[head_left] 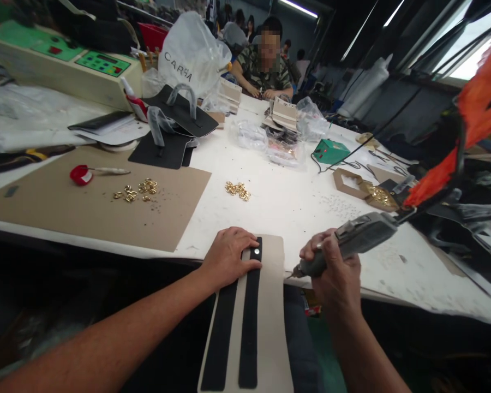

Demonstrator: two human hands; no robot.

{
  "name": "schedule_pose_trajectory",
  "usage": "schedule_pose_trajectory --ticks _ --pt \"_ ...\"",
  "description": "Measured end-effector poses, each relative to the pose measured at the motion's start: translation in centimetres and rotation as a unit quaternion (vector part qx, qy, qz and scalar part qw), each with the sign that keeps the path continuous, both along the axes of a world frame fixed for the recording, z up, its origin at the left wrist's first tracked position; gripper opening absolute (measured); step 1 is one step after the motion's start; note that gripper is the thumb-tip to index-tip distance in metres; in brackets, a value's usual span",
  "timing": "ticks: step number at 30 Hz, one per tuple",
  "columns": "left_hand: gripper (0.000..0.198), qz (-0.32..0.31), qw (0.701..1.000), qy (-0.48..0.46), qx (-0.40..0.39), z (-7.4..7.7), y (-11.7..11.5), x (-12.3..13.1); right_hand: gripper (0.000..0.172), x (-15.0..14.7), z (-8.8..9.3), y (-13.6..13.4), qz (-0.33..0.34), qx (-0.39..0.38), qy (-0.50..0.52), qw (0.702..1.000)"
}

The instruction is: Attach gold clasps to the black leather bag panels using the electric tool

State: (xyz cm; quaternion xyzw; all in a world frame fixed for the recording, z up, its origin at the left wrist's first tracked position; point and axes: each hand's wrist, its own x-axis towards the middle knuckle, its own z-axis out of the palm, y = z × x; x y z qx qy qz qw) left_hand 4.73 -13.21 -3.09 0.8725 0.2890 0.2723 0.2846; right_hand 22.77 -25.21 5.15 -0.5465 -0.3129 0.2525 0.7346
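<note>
My left hand point(229, 255) lies fingers-down on the top of a black strap point(250, 322), pressing it onto a beige board point(272, 327) that overhangs the table's near edge. A small shiny metal stud point(256, 251) sits in the strap's end, just right of my fingertips. A second black strap point(221, 338) lies beside it on the board. My right hand point(331, 267) is wrapped round a grey electric hand tool point(352, 240), its tip pointing left and down at the board's right edge, a short way from the stud.
A brown cardboard sheet point(85, 202) holds gold rings point(141, 190) and a red-handled awl point(82, 174). More gold rings point(238, 190) lie on the white table point(286, 202). Black leather pieces point(163, 147), plastic bags, a green box point(331, 152) and a seated person point(265, 71) are farther back.
</note>
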Motion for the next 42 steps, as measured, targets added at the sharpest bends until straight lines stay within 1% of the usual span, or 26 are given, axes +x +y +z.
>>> schedule_pose_trajectory --ticks 1,3,5,8,11,14,18,23,28,33,36,42 --pt "0.043 0.001 1.0 -0.001 0.001 0.0 0.0 0.0 0.037 -1.1 0.3 1.3 0.018 0.037 0.013 0.999" --pt "0.043 0.0 1.0 -0.001 0.001 0.0 -0.1 -0.1 0.034 -2.7 0.5 3.6 0.026 0.064 -0.002 0.998" --pt "0.044 -0.003 1.0 0.0 0.001 -0.1 -0.1 -0.1 0.035 -3.6 0.2 5.1 0.013 0.061 -0.037 0.997" --pt "0.044 -0.003 1.0 0.002 -0.003 -0.1 -0.1 0.0 0.035 -3.9 -1.0 6.2 0.001 0.033 -0.078 0.996" --pt "0.045 -0.002 1.0 0.004 -0.012 -0.1 -0.1 0.0 0.035 -3.8 -2.2 6.5 -0.004 0.002 -0.101 0.995" --pt "0.045 -0.008 1.0 0.003 -0.015 -0.1 0.0 0.0 0.035 -3.8 -2.9 6.8 -0.005 0.001 -0.105 0.994" --pt "0.045 -0.013 1.0 -0.003 -0.012 -0.1 0.0 -0.1 0.035 -3.9 -3.3 7.1 0.005 0.001 -0.114 0.993" --pt "0.044 -0.013 1.0 -0.001 -0.019 0.1 0.0 -0.1 0.035 -3.7 -3.3 7.1 0.003 -0.005 -0.134 0.991" --pt "0.043 -0.01 1.0 0.005 -0.021 0.3 0.0 -0.1 0.03 -3.7 -3.0 6.9 0.04 -0.007 -0.146 0.989" --pt "0.043 -0.009 1.0 0.015 -0.012 0.2 0.0 0.0 0.03 -3.6 -2.8 6.8 0.069 -0.02 -0.159 0.985" --pt "0.046 -0.01 1.0 0.022 -0.008 0.0 0.1 0.0 0.029 -3.4 -2.8 6.9 0.1 -0.028 -0.166 0.981" --pt "0.044 -0.007 1.0 0.021 -0.005 -0.2 0.1 0.0 0.026 -3.1 -3.1 7.2 0.155 -0.013 -0.149 0.976"
